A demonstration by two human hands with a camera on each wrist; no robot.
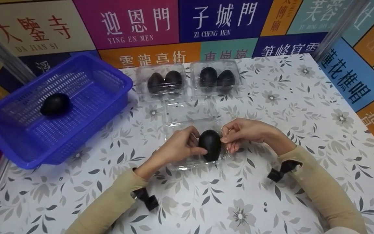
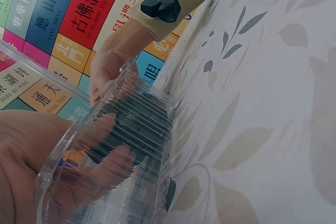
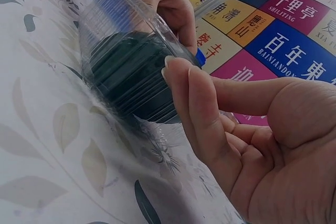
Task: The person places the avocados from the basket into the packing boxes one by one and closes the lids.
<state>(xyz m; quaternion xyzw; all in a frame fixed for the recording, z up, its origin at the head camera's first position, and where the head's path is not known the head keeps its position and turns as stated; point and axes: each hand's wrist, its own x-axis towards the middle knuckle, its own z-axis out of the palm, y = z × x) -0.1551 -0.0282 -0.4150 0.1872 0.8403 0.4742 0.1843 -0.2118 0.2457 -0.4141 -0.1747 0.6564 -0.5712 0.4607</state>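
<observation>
A black egg-shaped object (image 1: 210,145) sits in the right half of an open clear plastic box (image 1: 182,165). My left hand (image 1: 182,144) reaches into that box, its thumb and fingers around the left side of the black object. At the box's right edge, my right hand (image 1: 243,133) pinches the rim between thumb and fingers. Through the ribbed plastic wall, the left wrist view shows the left fingers (image 2: 113,163) against the dark object (image 2: 134,127). In the right wrist view the right fingertips (image 3: 178,74) are at the rim, beside the dark object (image 3: 128,77).
A blue perforated basket (image 1: 93,130) stands at the left with one black egg-shaped object (image 1: 56,104) inside. Behind the open box are two closed clear boxes (image 1: 161,68) (image 1: 239,68), each holding two dark objects. A flower-patterned cloth (image 1: 239,208) covers the table; printed panels (image 1: 135,26) stand behind.
</observation>
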